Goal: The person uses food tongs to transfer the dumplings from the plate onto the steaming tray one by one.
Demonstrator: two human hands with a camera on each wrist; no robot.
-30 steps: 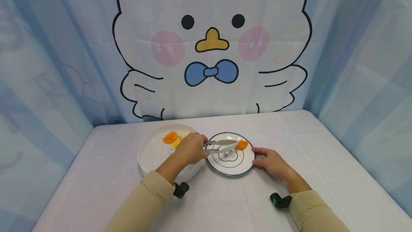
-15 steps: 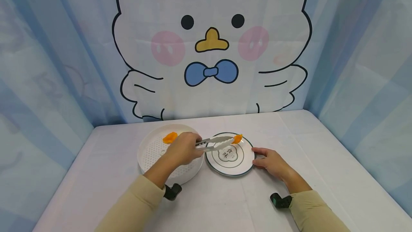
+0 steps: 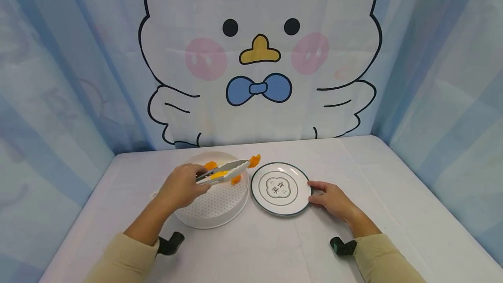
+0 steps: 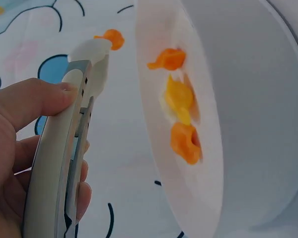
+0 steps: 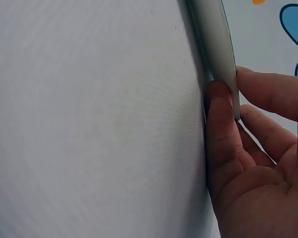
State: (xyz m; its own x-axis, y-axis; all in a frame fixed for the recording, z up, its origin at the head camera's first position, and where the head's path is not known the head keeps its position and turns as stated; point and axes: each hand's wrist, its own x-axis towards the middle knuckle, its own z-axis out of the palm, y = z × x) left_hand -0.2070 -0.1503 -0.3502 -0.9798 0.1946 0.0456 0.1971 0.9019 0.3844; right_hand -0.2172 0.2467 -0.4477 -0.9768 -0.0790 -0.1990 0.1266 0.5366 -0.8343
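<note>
My left hand [image 3: 181,186] grips a pair of metal tongs [image 3: 220,170] with pale tips, held over the round white perforated tray [image 3: 214,206]. A small, lumpy orange piece [image 3: 254,160] is caught at the tongs' tips, just beyond the tray's right rim in the head view. Inside the tray lie a yellow piece [image 4: 179,98] and two orange pieces [image 4: 186,143]; the tongs partly cover them in the head view. My right hand [image 3: 333,198] pinches the right rim of a white plate [image 3: 271,205] with a dark green edge. Several fingers reach beneath that rim in the right wrist view.
Tray and plate stand side by side on a white-covered table [image 3: 275,252]. Behind them hangs a cloth [image 3: 259,119] printed with a cartoon bird. Blue patterned curtains [image 3: 51,99] close off both sides.
My left hand has carried the tongs and the orange piece leftward, from over the plate to over the tray. The right hand has stayed at the plate's rim.
</note>
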